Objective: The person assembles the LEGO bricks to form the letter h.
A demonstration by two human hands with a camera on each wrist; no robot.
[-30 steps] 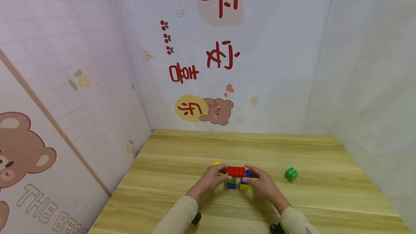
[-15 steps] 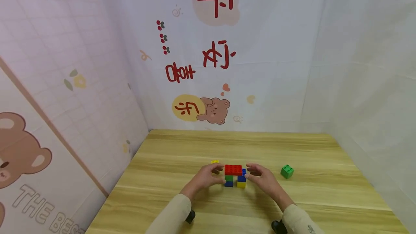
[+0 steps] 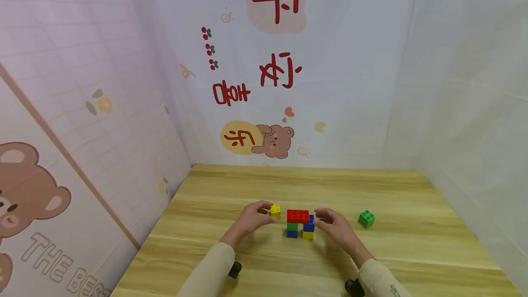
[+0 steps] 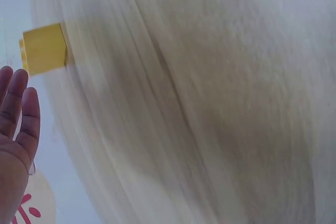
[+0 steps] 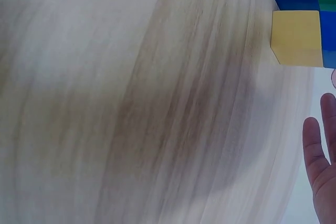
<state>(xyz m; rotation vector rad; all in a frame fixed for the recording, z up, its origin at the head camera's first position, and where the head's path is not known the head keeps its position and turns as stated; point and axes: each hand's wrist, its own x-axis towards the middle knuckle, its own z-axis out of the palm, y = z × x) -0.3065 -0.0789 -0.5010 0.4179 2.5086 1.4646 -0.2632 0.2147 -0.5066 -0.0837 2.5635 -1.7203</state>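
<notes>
A small arch of toy building bricks stands mid-table in the head view. A red brick [image 3: 298, 216] bridges two stacks: a green brick [image 3: 292, 226] over a dark blue brick [image 3: 292, 233], and a blue brick [image 3: 308, 227] over a yellow brick [image 3: 308, 235]. My left hand [image 3: 250, 220] is beside a separate yellow brick [image 3: 275, 211], its fingers loosely bent and the brick not gripped. That brick also shows in the left wrist view [image 4: 44, 49], just beyond the fingertips. My right hand [image 3: 336, 228] hovers right of the arch, holding nothing.
A lone green brick [image 3: 366, 218] lies on the wooden table [image 3: 396, 260] to the right. Printed cloth walls [image 3: 346, 81] rise behind and at both sides of the table. Black wrist devices [image 3: 235, 269] sit below the sleeves.
Both hands have come away from the red brick, which now rests across the two stacks. My left hand has moved left to the separate yellow brick; my right hand stays near the arch.
</notes>
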